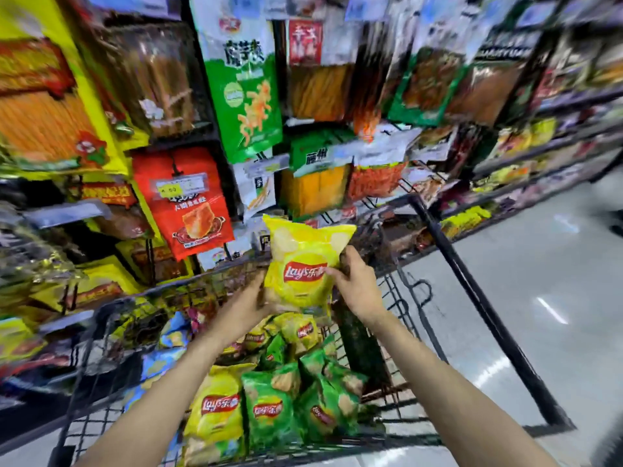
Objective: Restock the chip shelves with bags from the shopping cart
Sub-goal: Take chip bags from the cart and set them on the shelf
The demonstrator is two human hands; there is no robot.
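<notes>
Both hands are holding one yellow chip bag (301, 264) up above the shopping cart (409, 291), and it is standing nearly upright, long axis running top to bottom with a slight lean to the right at the top. The left hand (254, 299) is cupping the lower left edge, fingers curled in behind the bag; the right hand (354, 281) is pinching the right edge around the logo, thumb lying across the front. So the bag is sitting squarely between the two hands, clear of the pile.

Below it, more yellow and green chip bags (269, 396) are lying heaped in the cart basket, waiting their turn.

Now the relation that matters: the shelves (556, 143) are rising ahead and to the left of the bag, beyond the far rim of the cart, crowded with hanging snack packets (242, 79). The bag's face is pointing back at the person, its back toward the shelving. The left hand is sitting nearer the racks on that side, so by the look of it the carry will be going forward and up, away from the body. Which slot is meant for chips cannot be told; the shelving is badly blurred.
</notes>
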